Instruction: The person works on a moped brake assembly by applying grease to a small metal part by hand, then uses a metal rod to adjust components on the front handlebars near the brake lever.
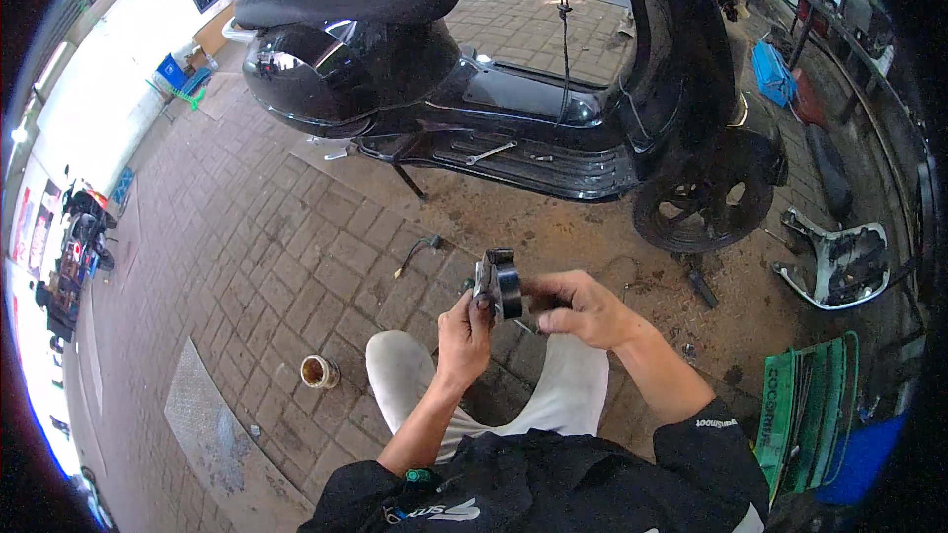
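Note:
My left hand [464,340] is closed around the lower left edge of a round black-and-silver mechanical part [506,286], held upright on its rim above my knees. The part has a thick black ring on its right side and a greyish metal face on its left; its exact kind I cannot make out. My right hand [583,311] is at the part's right side, fingertips close to the black ring, thumb held apart below. Whether those fingertips touch the ring is unclear. Dark grime marks the fingers.
Ahead stands a black scooter [533,114], with a wrench [491,152] on its footboard. A short cable with a connector [417,252] lies on the paving. An open jar [318,372] stands left of my knees. At right are a silver-white scooter panel [839,266] and a green rack [805,415].

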{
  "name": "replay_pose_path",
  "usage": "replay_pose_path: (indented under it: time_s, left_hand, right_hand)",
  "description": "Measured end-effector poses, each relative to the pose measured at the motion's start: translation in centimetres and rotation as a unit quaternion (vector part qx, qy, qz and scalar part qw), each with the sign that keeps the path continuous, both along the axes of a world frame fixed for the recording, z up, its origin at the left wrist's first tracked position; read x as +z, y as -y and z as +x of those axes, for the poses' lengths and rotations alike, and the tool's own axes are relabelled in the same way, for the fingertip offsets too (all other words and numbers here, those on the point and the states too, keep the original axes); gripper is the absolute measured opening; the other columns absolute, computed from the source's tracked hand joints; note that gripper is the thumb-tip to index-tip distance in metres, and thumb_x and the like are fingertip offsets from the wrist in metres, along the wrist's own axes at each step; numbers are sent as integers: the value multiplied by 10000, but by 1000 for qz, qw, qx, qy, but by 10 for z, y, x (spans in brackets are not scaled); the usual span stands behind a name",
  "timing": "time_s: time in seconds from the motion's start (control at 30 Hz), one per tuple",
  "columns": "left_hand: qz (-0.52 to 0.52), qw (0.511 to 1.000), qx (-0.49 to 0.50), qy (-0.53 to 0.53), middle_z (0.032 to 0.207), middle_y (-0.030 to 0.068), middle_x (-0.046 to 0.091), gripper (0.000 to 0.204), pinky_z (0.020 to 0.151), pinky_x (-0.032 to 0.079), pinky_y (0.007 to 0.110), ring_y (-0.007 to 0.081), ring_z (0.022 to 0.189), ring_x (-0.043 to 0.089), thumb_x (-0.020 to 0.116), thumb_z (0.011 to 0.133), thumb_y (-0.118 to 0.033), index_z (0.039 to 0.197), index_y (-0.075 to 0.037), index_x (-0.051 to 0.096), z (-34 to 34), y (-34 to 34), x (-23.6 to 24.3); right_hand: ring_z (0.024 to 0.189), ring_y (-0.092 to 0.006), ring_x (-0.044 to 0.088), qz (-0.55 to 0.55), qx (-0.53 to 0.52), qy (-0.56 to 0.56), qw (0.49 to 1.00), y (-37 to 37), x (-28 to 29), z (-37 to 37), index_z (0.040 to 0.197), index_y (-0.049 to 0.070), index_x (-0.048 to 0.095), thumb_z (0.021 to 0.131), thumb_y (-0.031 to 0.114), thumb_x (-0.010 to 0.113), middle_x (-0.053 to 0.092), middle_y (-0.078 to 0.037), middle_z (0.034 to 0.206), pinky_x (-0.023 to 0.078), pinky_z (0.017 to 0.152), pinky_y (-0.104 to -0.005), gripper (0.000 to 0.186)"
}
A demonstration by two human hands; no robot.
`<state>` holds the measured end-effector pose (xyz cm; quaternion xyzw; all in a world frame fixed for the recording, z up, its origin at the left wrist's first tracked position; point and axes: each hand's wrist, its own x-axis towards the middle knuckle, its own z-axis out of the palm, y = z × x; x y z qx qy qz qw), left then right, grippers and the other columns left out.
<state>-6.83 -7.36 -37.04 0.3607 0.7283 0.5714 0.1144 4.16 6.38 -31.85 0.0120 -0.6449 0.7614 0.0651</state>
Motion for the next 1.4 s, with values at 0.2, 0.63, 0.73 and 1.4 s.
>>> replay_pose_path:
  time_s: [0.2, 0.63, 0.73, 1.4]
  left_hand:
    - [-49, 999, -13, 13, 513, 103, 439, 202, 437, 350, 286, 146, 458, 439, 397, 836, -174, 838, 10, 480, 5, 3, -2]
    - [12, 989, -136, 64, 513, -9, 371, 298, 439, 298, 236, 70, 481, 337, 406, 839, -278, 852, 9, 484, -8, 12, -23]
    - [56, 990, -126, 42, 577, 10, 424, 285, 471, 320, 227, 76, 520, 368, 402, 842, -244, 970, 6, 447, -5, 11, -22]
    - [133, 893, -202, 380, 601, 5, 361, 361, 424, 260, 190, 67, 477, 328, 347, 881, -302, 1177, -105, 283, 0, 3, 23]
  right_hand:
    - [725, -62, 445, -124, -105, -69, 984, 2, -7, -19, 1001, 7, 537, 655, 212, 696, 506, 32, 780, 361, 662, -207, 433]
    - [793, -105, 464, -216, -240, -29, 946, 4, -32, -51, 852, 4, 552, 732, 265, 631, 511, -36, 898, 372, 711, -224, 298]
    - [817, -104, 455, -177, -256, -22, 950, 8, -23, -46, 921, -5, 506, 741, 286, 619, 509, -52, 923, 376, 714, -228, 361]
    - [813, -189, 513, 201, -381, -250, 867, 4, -40, -46, 989, 50, 354, 740, 209, 610, 449, -155, 996, 448, 667, -272, 391]
